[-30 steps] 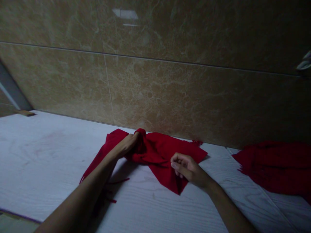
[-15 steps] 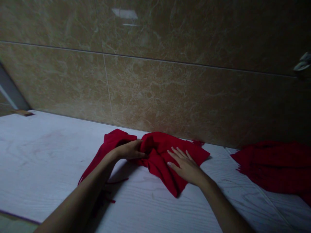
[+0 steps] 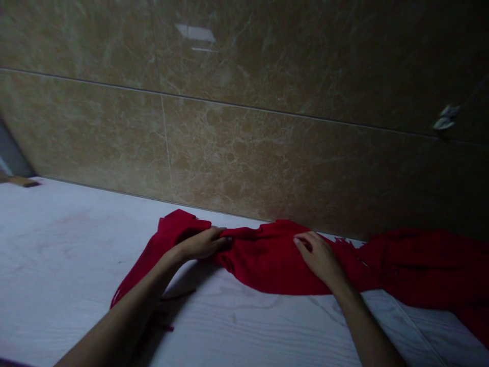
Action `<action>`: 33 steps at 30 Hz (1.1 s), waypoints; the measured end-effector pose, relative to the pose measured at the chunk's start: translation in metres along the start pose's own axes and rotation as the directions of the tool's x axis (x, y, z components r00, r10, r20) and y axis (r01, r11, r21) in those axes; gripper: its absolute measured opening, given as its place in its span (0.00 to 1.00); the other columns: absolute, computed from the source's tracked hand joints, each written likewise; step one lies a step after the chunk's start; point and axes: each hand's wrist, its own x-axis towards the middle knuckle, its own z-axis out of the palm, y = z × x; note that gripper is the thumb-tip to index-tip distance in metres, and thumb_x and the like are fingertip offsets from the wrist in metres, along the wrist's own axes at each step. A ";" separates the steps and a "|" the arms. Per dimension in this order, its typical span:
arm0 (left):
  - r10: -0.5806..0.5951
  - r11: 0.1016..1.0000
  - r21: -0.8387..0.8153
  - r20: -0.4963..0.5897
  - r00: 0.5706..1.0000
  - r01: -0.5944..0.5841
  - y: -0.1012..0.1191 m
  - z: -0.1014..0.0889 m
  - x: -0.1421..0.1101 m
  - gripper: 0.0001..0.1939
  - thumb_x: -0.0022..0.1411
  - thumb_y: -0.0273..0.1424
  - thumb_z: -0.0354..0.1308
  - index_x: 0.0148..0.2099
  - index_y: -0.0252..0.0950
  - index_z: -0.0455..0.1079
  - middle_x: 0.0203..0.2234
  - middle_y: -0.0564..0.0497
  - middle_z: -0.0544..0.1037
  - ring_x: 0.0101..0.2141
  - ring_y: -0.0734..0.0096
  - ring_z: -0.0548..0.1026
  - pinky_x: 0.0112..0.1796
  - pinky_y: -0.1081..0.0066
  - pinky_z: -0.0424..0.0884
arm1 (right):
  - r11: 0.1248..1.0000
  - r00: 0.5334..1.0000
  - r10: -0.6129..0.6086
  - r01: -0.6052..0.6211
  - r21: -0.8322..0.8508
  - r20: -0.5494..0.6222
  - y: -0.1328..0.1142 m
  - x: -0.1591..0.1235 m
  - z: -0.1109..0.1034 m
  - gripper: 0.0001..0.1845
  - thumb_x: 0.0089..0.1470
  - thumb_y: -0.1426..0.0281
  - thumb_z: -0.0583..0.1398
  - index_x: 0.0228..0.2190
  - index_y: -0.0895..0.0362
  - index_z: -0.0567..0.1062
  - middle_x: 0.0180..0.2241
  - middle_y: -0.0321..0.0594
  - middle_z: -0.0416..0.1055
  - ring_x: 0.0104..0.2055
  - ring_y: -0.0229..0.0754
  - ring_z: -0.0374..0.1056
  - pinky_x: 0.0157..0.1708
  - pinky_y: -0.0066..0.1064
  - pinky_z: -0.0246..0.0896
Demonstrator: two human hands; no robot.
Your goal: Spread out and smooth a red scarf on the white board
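Note:
A red fringed scarf lies stretched across the white wood-grain surface, gathered near its middle and wider to the right. My left hand is closed around the gathered part, its fingertips partly hidden by the folds. Over the right part rests my right hand, fingers curled in and thumb close to the index finger, pinching at the cloth. Dark red fringe strands hang below my left forearm.
A second heap of red cloth lies at the right, meeting the scarf's right end. Behind stands a brown marbled tile wall with a small metal fitting. A small wooden piece sits at far left.
My right hand has moved right and gone from flat and spread to curled. The scarf's bunched right part now lies extended to the other red cloth. My left hand keeps its hold.

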 end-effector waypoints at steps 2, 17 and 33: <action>0.030 0.998 -0.053 0.003 1.000 -0.030 0.002 0.007 0.001 0.17 0.57 0.46 0.59 0.33 0.37 0.75 0.25 0.51 0.77 0.26 0.67 0.70 0.28 0.71 0.65 | 0.969 0.986 -0.162 0.149 0.199 0.049 -0.027 -0.006 0.015 0.13 0.64 0.64 0.55 0.38 0.56 0.77 0.41 0.46 0.75 0.43 0.46 0.71 0.45 0.37 0.66; 0.070 0.992 -0.113 0.072 0.995 -0.062 0.015 0.042 0.006 0.19 0.62 0.43 0.58 0.48 0.36 0.70 0.39 0.50 0.79 0.38 0.65 0.74 0.42 0.70 0.69 | 0.876 0.916 -0.386 0.327 0.356 0.108 -0.077 -0.025 0.045 0.13 0.58 0.79 0.57 0.38 0.52 0.78 0.38 0.40 0.74 0.42 0.44 0.72 0.43 0.34 0.66; 0.156 0.868 0.467 0.062 0.986 -0.167 -0.003 0.014 0.007 0.45 0.51 0.46 0.70 0.67 0.38 0.61 0.61 0.39 0.70 0.60 0.48 0.68 0.60 0.56 0.63 | 0.855 0.741 0.416 -0.121 0.505 -0.528 0.016 0.012 -0.001 0.12 0.41 0.65 0.54 0.27 0.54 0.74 0.27 0.37 0.72 0.34 0.45 0.66 0.38 0.35 0.64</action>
